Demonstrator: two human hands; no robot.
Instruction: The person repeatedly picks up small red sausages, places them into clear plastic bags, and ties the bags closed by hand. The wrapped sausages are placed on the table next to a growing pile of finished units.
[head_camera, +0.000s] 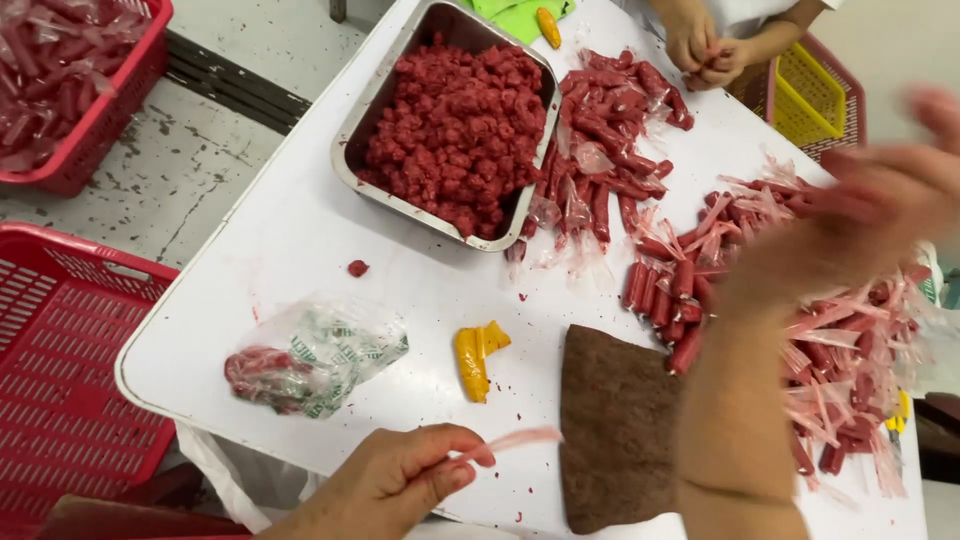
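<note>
View from above the white desk (300, 230). The left hand (400, 480), at the near edge, pinched a thin pink plastic sleeve (515, 440) between thumb and fingertips, the sleeve pointing right toward a brown cloth (615, 420). The right hand (870, 215) was raised over the heap of filled red tubes (680, 290); motion blur hid its fingers, so whether it gripped anything could not be told, though it appeared to touch a pink strip. A steel tray (365, 120) of red crumbled filling stood at centre, a second pile of red tubes (610, 130) just beside it. A crumpled printed bag (330, 350) and yellow finger cots (478, 355) lay near the left hand. Red baskets (60, 350) stood on the floor. Another person's hands (705, 50) worked at the far edge.
</note>
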